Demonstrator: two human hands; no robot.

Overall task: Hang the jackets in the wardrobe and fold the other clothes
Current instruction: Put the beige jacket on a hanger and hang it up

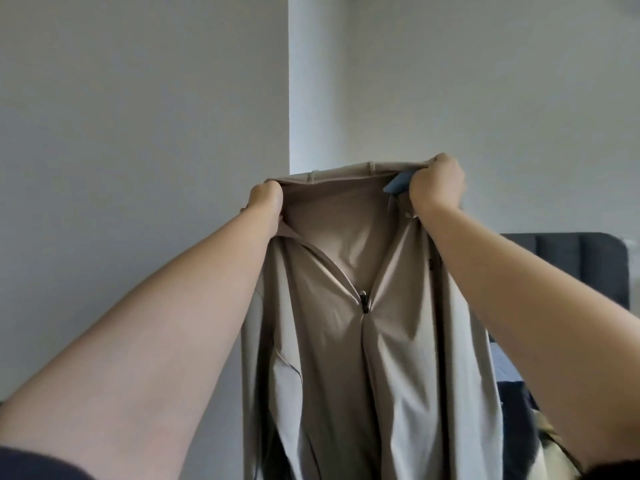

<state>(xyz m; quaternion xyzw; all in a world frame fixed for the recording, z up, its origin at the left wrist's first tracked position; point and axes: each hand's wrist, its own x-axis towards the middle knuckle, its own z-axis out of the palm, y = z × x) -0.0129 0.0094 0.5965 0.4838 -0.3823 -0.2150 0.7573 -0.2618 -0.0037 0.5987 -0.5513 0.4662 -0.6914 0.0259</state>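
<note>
Both fists gripped the beige zip-front fabric jacket [374, 341] at its collar, left hand [265, 202] at 9 o'clock, right hand [437, 183] at 3; w/ shoulders kept level, it should've hung straight.

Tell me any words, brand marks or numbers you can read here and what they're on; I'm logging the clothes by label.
No text can be read.
The beige jacket, held up by the left hand and right hand, shows no legible print.
A small dark mark near its right shoulder is too blurred to read.
</note>
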